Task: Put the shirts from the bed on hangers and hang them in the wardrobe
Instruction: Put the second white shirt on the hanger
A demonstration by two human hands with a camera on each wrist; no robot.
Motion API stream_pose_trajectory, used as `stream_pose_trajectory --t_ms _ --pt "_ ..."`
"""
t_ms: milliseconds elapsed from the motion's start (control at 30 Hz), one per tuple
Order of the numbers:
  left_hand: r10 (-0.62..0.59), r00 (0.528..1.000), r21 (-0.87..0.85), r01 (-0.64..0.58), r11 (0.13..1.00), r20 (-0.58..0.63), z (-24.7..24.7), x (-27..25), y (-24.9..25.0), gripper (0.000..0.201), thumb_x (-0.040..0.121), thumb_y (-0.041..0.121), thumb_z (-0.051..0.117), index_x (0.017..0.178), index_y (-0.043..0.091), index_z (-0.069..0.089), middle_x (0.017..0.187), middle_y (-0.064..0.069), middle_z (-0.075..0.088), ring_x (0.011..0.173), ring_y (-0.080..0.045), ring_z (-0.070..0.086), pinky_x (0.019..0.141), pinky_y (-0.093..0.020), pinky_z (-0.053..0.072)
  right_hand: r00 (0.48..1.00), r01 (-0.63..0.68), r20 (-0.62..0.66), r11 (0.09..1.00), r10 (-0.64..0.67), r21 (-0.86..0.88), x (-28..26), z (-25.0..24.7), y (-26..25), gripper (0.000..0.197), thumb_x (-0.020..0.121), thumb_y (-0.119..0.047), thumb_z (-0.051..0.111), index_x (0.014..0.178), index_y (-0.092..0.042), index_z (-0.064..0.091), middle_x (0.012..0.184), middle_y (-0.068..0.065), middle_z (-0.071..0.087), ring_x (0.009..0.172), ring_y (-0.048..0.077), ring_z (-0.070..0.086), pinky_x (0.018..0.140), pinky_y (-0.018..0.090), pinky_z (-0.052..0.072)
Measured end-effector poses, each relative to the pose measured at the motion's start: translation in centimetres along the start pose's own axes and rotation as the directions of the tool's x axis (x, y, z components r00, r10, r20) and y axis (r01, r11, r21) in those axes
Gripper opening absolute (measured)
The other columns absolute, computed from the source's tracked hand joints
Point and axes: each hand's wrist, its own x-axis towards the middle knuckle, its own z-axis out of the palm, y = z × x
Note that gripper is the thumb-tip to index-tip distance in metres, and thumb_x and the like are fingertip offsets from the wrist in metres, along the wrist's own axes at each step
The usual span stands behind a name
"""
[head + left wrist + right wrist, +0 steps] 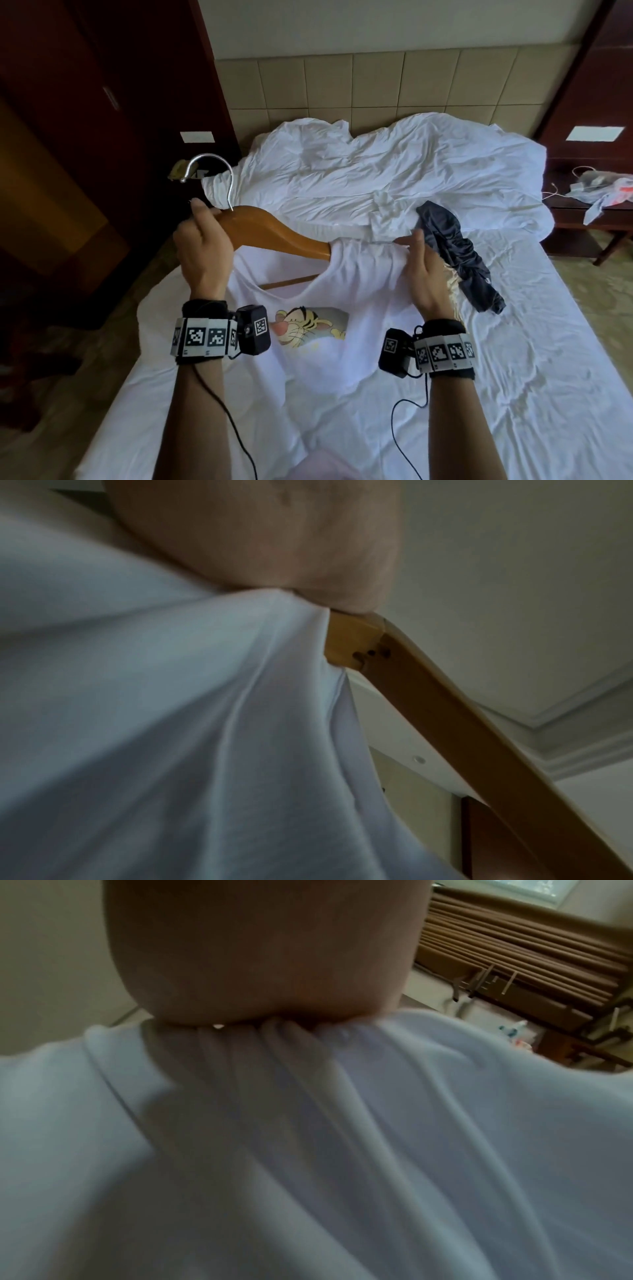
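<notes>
White shirt (342, 301) half-threaded onto a wooden hanger (274, 236) above the bed (513, 359).

The right hand (424, 274) pinches bunched shoulder fabric, likely to stretch the neck over the hanger's buried arm; the left hand (202, 253) grips the hanger's bare end, steadying it. A dark shirt (452, 246) lies just beyond.

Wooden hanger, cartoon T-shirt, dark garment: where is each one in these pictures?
wooden hanger (270, 236): head view, on its bare sloping arm.
white T-shirt (370, 294): head view, on plain chest fabric beside the cartoon print.
dark garment (452, 246): head view, on its crumpled middle.
</notes>
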Motion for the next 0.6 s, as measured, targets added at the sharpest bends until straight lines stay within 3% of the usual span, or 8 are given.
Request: stream_pose_trajectory --t_ms 67,133,167,233,300,433,600 --pt "-0.037 0.999 -0.042 0.037 0.998 -0.014 -0.3 0.2 -0.2 0.059 0.102 0.053 0.028 0.071 0.014 0.06 0.056 0.008 0.056 0.062 -0.025 0.06 0.067 -0.038 0.049 0.996 -0.064 -0.053 0.997 0.067 0.046 -0.2 -0.2 0.0 0.067 0.114 -0.049 0.028 0.108 0.0 0.074 0.11 0.017 0.074 0.106 0.022 0.067 0.093 0.034 0.05" --pt "-0.064 0.998 -0.085 0.062 0.994 -0.017 -0.5 0.2 0.0 0.056 0.101 0.054 0.029 0.07 0.019 0.06 0.06 0.0 0.056 0.062 -0.027 0.058 0.065 -0.04 0.049 0.99 -0.095 -0.098 0.995 0.098 0.034 -0.3 -0.3 0.1 0.068 0.115 -0.045 0.032 0.087 0.007 0.066 0.086 0.019 0.071 0.078 0.014 0.062 0.075 0.035 0.045" --pt "-0.073 0.997 -0.1 0.07 0.993 -0.023 -0.6 0.1 0.2 0.053 0.101 0.053 0.03 0.07 0.022 0.06 0.062 -0.003 0.055 0.063 -0.027 0.057 0.064 -0.041 0.048 0.986 -0.113 -0.122 0.994 0.113 0.008 -0.3 -0.4 0.2 0.067 0.114 -0.044 0.034 0.072 0.002 0.056 0.07 0.014 0.063 0.063 0.011 0.053 0.066 0.037 0.04" --pt "-0.084 0.996 -0.096 0.08 0.992 -0.042 -0.8 0.1 0.4 0.051 0.102 0.051 0.031 0.071 0.025 0.061 0.064 -0.001 0.056 0.065 -0.027 0.057 0.065 -0.044 0.051 0.978 -0.176 -0.135 0.979 0.161 -0.102 0.0 -0.7 0.9 0.064 0.114 -0.041 0.036 0.059 -0.009 0.043 0.061 0.008 0.053 0.059 0.018 0.049 0.062 0.04 0.037" --pt "-0.082 0.996 -0.079 0.079 0.994 -0.04 -0.9 0.1 0.5 0.05 0.103 0.051 0.031 0.073 0.025 0.063 0.064 0.0 0.058 0.066 -0.027 0.06 0.067 -0.049 0.055 0.973 -0.232 -0.08 0.937 0.218 -0.26 0.4 -1.1 2.3 0.058 0.113 -0.036 0.037 0.06 -0.014 0.043 0.065 0.01 0.055 0.071 0.033 0.054 0.07 0.039 0.039" --pt "-0.029 1.0 -0.058 0.029 0.998 0.003 -0.7 -0.2 0.5 0.054 0.105 0.047 0.029 0.066 0.022 0.057 0.06 -0.001 0.053 0.06 -0.024 0.054 0.065 -0.038 0.047 0.984 -0.174 -0.02 0.913 0.179 -0.37 0.8 -1.5 3.7 0.047 0.113 -0.023 0.04 0.07 -0.007 0.041 0.07 0.014 0.052 0.084 0.043 0.062 0.069 0.039 0.032" --pt "-0.005 1.0 -0.006 0.006 1.0 0.023 0.1 -1.0 0.3 0.05 0.106 0.047 0.028 0.068 0.031 0.056 0.064 -0.002 0.06 0.067 -0.025 0.062 0.073 -0.042 0.053 0.986 -0.009 -0.165 0.974 -0.029 -0.224 1.0 -1.6 -0.3 0.034 0.113 -0.022 0.043 0.086 -0.007 0.057 0.078 0.006 0.063 0.073 0.025 0.056 0.065 0.032 0.031"
